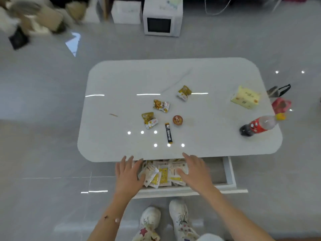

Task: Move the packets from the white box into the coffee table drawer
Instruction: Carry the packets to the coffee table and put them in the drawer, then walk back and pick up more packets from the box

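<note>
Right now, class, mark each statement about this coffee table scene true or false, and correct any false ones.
1. The drawer is open and holds packets. True.
2. Both hands grip packets. False: the left hand and right hand are open, fingers straight.
3. A red-labelled bottle is on the table. True.
4. A microwave sits on the table. False: the microwave is on the floor beyond it.
</note>
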`<action>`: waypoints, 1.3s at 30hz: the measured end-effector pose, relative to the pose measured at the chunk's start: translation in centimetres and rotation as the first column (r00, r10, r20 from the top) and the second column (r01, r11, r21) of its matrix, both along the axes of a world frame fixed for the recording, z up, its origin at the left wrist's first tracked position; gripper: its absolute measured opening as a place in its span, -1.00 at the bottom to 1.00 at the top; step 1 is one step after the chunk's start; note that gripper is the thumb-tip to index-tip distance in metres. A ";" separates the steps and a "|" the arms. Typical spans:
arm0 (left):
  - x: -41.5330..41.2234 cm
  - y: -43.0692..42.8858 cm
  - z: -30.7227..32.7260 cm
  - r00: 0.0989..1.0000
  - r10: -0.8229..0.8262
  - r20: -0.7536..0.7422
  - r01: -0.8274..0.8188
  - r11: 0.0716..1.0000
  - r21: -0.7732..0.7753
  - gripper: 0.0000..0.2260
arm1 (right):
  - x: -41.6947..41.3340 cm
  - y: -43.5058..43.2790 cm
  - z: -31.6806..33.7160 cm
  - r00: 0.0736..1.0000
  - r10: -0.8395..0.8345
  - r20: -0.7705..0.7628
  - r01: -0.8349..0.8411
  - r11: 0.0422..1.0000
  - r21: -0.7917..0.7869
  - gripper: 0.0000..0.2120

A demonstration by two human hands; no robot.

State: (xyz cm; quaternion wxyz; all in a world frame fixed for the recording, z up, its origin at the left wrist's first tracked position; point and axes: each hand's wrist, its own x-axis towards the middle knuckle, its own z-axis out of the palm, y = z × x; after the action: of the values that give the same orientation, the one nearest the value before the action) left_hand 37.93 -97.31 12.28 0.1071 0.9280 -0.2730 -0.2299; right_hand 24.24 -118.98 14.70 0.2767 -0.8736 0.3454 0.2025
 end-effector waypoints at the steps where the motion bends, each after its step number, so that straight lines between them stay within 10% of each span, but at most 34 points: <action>1: 0.0 0.1 2.4 0.999 -0.021 0.044 0.021 1.000 0.004 -0.51 | 0.1 0.0 2.5 0.999 0.049 0.005 -0.049 0.997 -0.054 -0.32; 15: -3.1 7.8 26.2 0.949 0.227 0.218 -0.237 0.971 0.020 -0.27 | 3.5 2.3 26.0 0.886 0.453 0.099 -0.398 0.853 -0.339 -0.22; 39: -6.5 36.5 29.7 0.642 0.728 0.240 -0.747 0.665 -0.020 -0.28 | 14.9 35.3 29.7 0.419 0.894 0.160 -0.833 0.448 -0.324 -0.20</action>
State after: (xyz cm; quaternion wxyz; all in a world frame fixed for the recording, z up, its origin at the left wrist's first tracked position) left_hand 31.47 -60.77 41.97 0.1219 0.9818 0.1279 -0.0691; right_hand 39.09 -83.73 44.37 0.0955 -0.9676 -0.1853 0.1424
